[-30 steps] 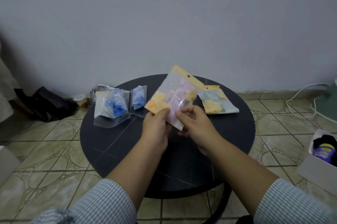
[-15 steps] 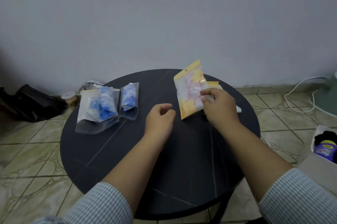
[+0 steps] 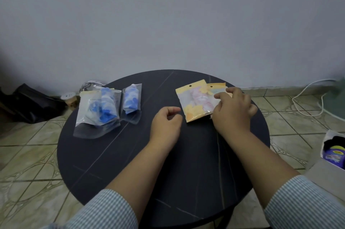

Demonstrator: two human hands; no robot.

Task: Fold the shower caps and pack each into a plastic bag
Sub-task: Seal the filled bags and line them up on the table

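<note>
Far left of the left hand, two clear bags point(image 3: 97, 113) overlap on the desk point(image 3: 130, 163), holding blue-and-white folded caps; a smaller clear bag point(image 3: 131, 102) with a blue cap lies beside them. Left hand point(image 3: 165, 126) rests loosely curled, holding nothing. Yellow-edged bag point(image 3: 194, 103) containing a pink folded shower cap lies flat under the right hand point(image 3: 232, 111), fingers spread on it, overlapping a second yellow-edged bag point(image 3: 217, 87).

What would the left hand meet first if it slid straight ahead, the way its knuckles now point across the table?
Probably the pink-cap bag: the left hand, loosely curled and empty, points up and rightward at the bag's near edge. Depth is unclear.
</note>
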